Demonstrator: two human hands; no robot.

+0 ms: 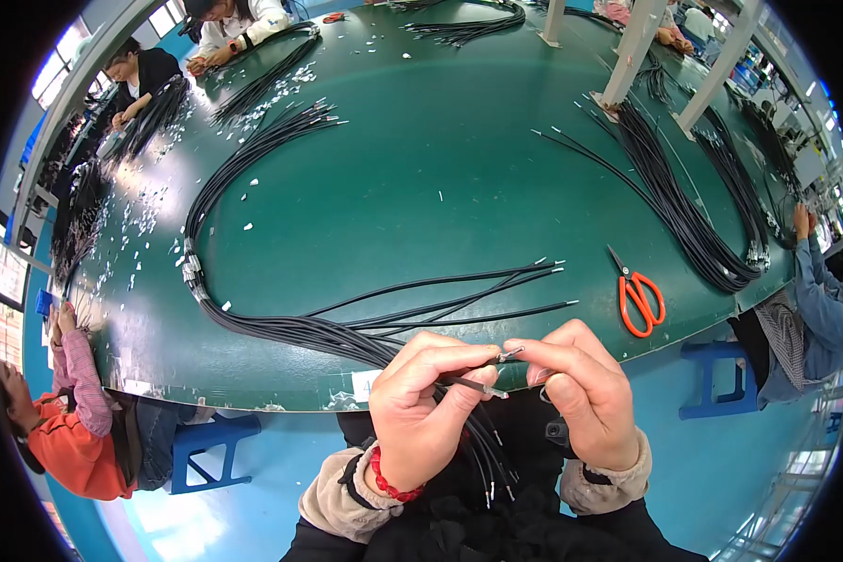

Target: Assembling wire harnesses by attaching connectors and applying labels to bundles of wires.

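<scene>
Black insulated cables are gripped in the left hand [421,403], whose fingers are closed around a loose handful of them just off the near edge of the tabletop [440,169] — the ends hang down toward the lap, and one cable end [482,385] with a bared metal tip is pinched out between thumb and forefinger, seemingly so that it can be singled out from the rest. The right hand [581,393] is brought up against it, its thumb and forefinger closed on a small metal terminal [510,354] at the tip of a second cable; the two hands are almost touching, held close below the face where fine work can be seen.

The handful runs back over the near edge into a long bundle [253,178] laid in a curve across the left half of the tabletop, bound with pale clips at its bend; a few loose ends [496,281] are fanned out toward the middle, within easy reach. Orange-handled scissors [639,298] are laid near the right edge. A second bundle [684,206] is spread toward the far right corner, and small white scraps [150,215] are scattered along the left edge — no box, tray or bin can be made out anywhere on the tabletop
</scene>
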